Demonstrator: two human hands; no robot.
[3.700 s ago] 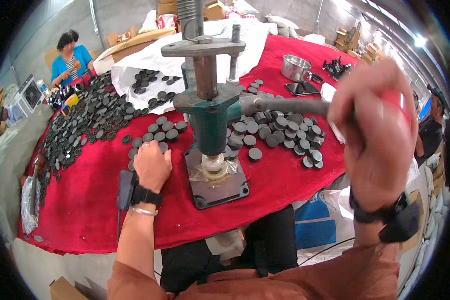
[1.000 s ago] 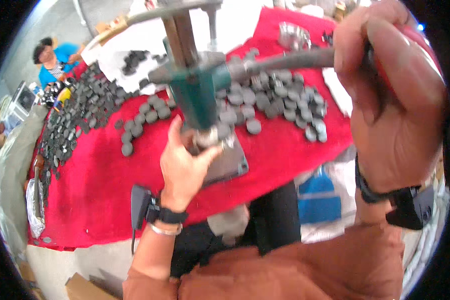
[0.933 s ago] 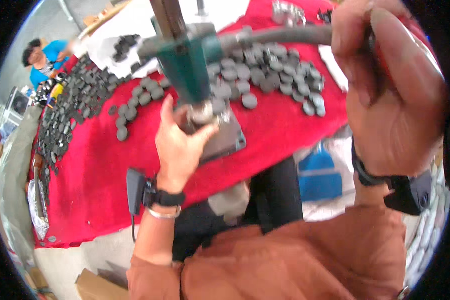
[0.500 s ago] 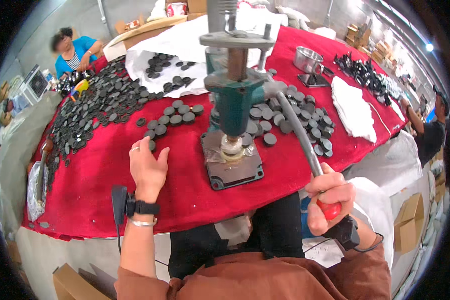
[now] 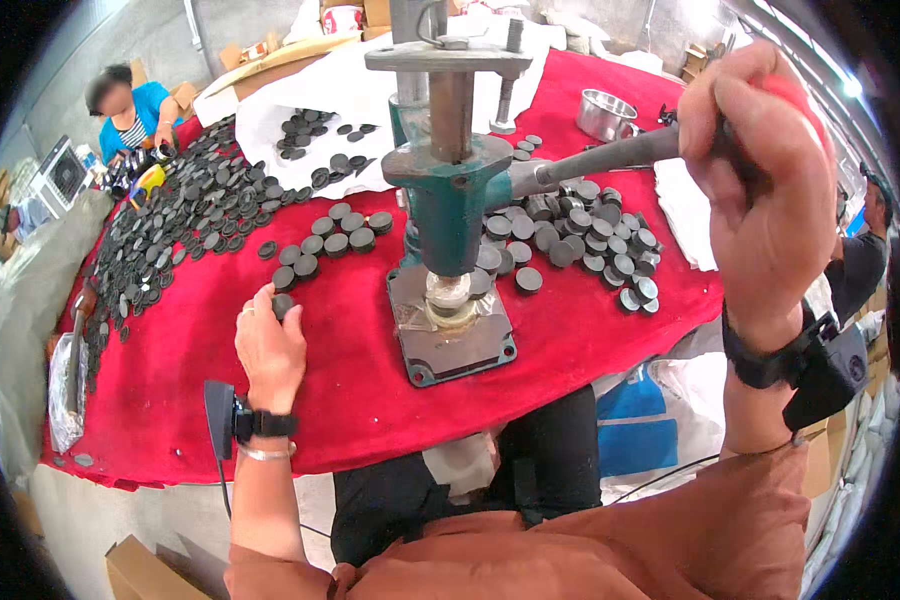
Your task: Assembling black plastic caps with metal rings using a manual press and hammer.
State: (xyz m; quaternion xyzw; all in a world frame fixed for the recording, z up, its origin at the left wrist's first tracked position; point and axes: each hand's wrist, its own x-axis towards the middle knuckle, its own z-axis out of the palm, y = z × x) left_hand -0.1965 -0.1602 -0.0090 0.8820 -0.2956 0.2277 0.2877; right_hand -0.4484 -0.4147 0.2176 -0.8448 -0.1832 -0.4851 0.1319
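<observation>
A green hand press stands on the red-covered table in front of me, with a metal base plate and a pale round die under its ram. My right hand is raised and wrapped around the lever, whose red knob shows at my palm. The lever points out to the right, nearly level. Left of the press, my left hand has its thumb and fingers around a black disc at the near end of a group of stacked discs. To the right of the press lies a heap of dark discs.
Many loose black rings spread over the table's left side. A white sheet with more discs lies behind. At the back right stands a metal cup. A screwdriver-like tool lies at the left edge. A person in blue sits far left; another stands right.
My right hand has swung the lever up from a low slant to nearly level. My left hand's thumb and fingers have closed around a disc.
</observation>
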